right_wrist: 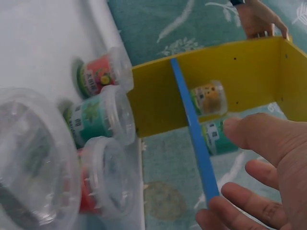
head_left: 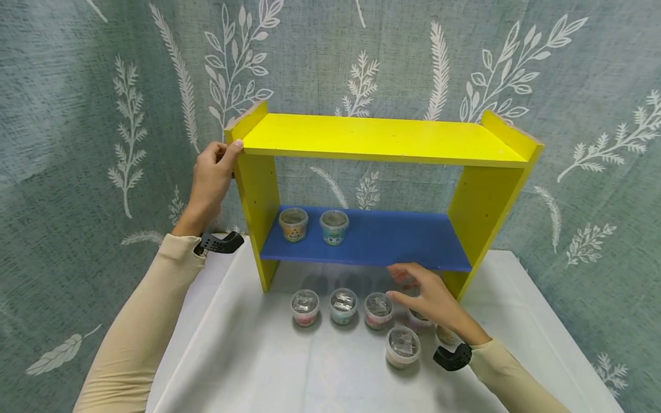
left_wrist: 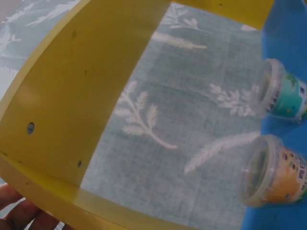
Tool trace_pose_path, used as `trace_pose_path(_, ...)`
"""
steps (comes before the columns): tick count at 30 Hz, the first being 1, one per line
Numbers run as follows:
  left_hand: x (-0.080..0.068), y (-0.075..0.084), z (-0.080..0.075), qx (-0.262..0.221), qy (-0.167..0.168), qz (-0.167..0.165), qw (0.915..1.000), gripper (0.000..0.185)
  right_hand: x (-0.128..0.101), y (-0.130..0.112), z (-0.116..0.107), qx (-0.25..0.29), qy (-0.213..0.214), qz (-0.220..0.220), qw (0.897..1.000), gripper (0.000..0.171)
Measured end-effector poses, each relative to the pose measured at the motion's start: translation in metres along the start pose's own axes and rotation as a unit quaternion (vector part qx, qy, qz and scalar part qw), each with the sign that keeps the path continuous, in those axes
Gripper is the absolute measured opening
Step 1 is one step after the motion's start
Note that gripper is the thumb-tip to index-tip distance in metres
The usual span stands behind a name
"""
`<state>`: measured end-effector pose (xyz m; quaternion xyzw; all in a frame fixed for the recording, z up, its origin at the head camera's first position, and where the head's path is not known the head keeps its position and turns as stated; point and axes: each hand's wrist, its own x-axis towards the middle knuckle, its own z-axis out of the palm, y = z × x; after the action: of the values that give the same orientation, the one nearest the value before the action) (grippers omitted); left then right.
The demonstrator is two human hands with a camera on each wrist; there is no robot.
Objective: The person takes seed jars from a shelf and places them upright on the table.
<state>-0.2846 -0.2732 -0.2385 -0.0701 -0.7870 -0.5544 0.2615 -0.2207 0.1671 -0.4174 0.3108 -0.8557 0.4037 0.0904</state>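
My left hand [head_left: 213, 175] grips the upper left side of a yellow shelf unit [head_left: 382, 136], its thumb on the front edge. My right hand [head_left: 431, 292] is at the front of the blue lower board [head_left: 397, 235], thumb and fingers spread apart with nothing between them. On that board stand two lidded plastic tubs, an orange-labelled tub [head_left: 294, 225] and a teal-labelled tub [head_left: 334, 227]. Below the right hand, a pink-labelled tub [head_left: 378, 311] sits on the white table, and another tub [head_left: 401, 347] is nearer the front. The right hand and wrist partly hide more tubs.
Farther left on the white tablecloth [head_left: 268, 367] stand a red-labelled tub [head_left: 305, 308] and a teal tub [head_left: 343, 306]. A grey-green leaf-patterned cloth [head_left: 330, 51] hangs behind the shelf unit. The yellow right side panel [head_left: 482, 218] rises beyond the right hand.
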Motion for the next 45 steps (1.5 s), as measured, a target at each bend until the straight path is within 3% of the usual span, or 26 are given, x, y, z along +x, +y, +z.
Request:
trace_pose_path(6, 0.0, 0.0, -0.002, -0.007, 0.001, 0.003, 1.0, 0.045, 0.021, -0.007, 0.002, 0.01, 0.0, 0.007, 1.0, 0.057)
trace_pose_path(14, -0.001, -0.003, 0.0, -0.006, -0.008, 0.0, 0.9999, 0.046, 0.045, -0.015, 0.016, 0.065, 0.003, 0.037, 0.997, 0.059)
trace_pose_path(26, -0.002, -0.003, -0.005, -0.02, -0.006, 0.003, 0.9998, 0.045, 0.091, -0.03, 0.028, 0.024, 0.005, 0.039, 0.999, 0.061)
trace_pose_path(45, -0.003, -0.005, -0.01, -0.011, -0.017, 0.0, 0.9998, 0.048, 0.137, -0.033, 0.048, 0.035, 0.022, 0.107, 0.993, 0.079)
